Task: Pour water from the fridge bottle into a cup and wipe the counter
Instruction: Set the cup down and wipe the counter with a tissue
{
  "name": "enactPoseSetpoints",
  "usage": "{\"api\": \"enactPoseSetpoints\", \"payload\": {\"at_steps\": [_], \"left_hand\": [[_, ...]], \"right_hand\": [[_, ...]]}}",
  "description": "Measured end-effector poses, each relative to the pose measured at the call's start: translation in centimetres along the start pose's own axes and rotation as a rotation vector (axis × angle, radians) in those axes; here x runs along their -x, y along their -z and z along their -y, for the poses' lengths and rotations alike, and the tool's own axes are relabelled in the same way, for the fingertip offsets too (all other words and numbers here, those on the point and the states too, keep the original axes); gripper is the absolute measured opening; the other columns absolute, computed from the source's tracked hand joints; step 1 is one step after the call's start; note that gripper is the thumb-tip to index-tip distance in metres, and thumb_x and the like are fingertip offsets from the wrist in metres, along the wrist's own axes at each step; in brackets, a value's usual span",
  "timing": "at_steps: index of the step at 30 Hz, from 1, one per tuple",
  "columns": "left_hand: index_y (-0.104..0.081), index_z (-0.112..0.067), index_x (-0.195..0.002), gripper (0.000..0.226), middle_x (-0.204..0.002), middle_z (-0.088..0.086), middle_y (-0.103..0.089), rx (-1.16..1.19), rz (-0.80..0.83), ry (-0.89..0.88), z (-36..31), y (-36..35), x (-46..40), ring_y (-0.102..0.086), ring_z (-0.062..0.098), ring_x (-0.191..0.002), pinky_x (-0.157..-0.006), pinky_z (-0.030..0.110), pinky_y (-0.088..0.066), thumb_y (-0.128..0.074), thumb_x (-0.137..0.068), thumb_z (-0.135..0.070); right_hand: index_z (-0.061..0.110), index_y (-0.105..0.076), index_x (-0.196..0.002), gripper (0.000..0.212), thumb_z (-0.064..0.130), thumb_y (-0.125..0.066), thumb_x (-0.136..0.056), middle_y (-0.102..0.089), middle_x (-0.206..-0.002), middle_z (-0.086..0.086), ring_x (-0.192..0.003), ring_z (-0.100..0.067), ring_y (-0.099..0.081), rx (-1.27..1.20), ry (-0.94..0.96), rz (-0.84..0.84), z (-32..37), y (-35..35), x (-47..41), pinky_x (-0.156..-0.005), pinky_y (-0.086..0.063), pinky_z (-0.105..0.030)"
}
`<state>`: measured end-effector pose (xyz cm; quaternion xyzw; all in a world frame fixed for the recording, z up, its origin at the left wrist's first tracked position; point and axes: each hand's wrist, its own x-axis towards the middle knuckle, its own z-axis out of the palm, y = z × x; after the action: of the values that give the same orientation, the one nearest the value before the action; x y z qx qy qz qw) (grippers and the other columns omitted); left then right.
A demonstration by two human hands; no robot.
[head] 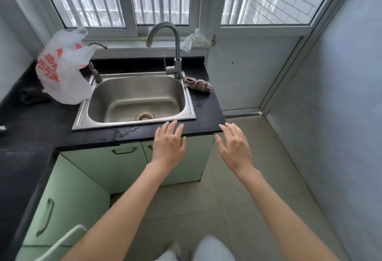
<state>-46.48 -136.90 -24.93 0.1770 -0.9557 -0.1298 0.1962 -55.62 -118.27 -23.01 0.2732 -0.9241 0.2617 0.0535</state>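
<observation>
At the counter (pixel 41 124) front edge, my left hand (pixel 168 147) hovers flat, fingers spread, grasping nothing. My right hand (pixel 234 147) hovers beside it past the counter corner, likewise released. Crumpled cloth (pixel 198 85) lies beyond both hands, right of the sink (pixel 134 99).

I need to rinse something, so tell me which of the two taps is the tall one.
The tall tap stands at the sink's back right corner, arching high. The short tap at the back left, beside the plastic bag, is lower.
</observation>
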Motion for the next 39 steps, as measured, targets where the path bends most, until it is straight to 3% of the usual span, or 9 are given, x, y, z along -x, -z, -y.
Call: {"api": "enactPoseSetpoints", "payload": {"at_steps": [10,14,19,29,39], "left_hand": [[-0.064,-0.005,-0.117,0.036,-0.122,0.019,-0.063,-0.027,-0.012,0.055,-0.1,-6.2,-9.8,-0.058,0.038,-0.115,-0.096,0.051,-0.046,-0.064,-0.083,-0.018],[-0.066,-0.006,-0.115,0.037,-0.12,0.019,-0.064,-0.075,-0.04,0.109,-1.1,-8.3,-14.2,-0.06,0.039,-0.111,-0.092,0.05,-0.049,-0.059,-0.082,-0.021],[-0.065,-0.005,-0.116,0.039,-0.122,0.02,-0.063,-0.111,-0.051,0.247,-2.0,-10.4,-18.2,-0.058,0.041,-0.113,-0.093,0.053,-0.048,-0.071,-0.079,-0.014],[-0.064,-0.006,-0.118,0.044,-0.123,0.019,-0.063,-0.134,0.051,0.427,-0.3,-13.8,-23.0,-0.058,0.039,-0.114,-0.094,0.053,-0.047,-0.05,-0.082,-0.027],[-0.061,-0.008,-0.125,0.043,-0.129,0.018,-0.06,-0.089,0.133,0.462,5.8,-17.0,-26.7,-0.055,0.038,-0.12,-0.099,0.054,-0.044,-0.064,-0.084,-0.019]], "right_hand": [[0.006,-0.053,-0.133,0.042,0.026,-0.054,-0.097,-0.05,-0.14,-0.015,-0.136,-0.03,-0.037,-0.028,0.051,0.065,-6.1,-3.0,-12.0,-0.114,-0.026,-0.037],[0.005,-0.057,-0.13,0.048,0.035,-0.045,-0.095,-0.054,-0.135,-0.015,-0.131,-0.032,-0.043,-0.047,0.125,0.096,-9.0,-3.6,-18.4,-0.113,-0.032,-0.041],[0.004,-0.056,-0.129,0.043,0.028,-0.053,-0.094,-0.055,-0.133,-0.016,-0.13,-0.033,-0.045,-0.046,0.248,0.164,-11.5,-4.6,-25.4,-0.112,-0.034,-0.043],[0.005,-0.057,-0.128,0.043,0.025,-0.061,-0.091,-0.057,-0.129,-0.012,-0.124,-0.03,-0.049,-0.052,0.354,0.248,-12.2,-10.4,-33.9,-0.108,-0.039,-0.042],[0.011,-0.052,-0.133,0.051,0.03,-0.066,-0.087,-0.054,-0.133,-0.011,-0.127,-0.029,-0.047,0.031,0.334,0.356,-10.4,-17.2,-39.7,-0.106,-0.04,-0.043]]}}
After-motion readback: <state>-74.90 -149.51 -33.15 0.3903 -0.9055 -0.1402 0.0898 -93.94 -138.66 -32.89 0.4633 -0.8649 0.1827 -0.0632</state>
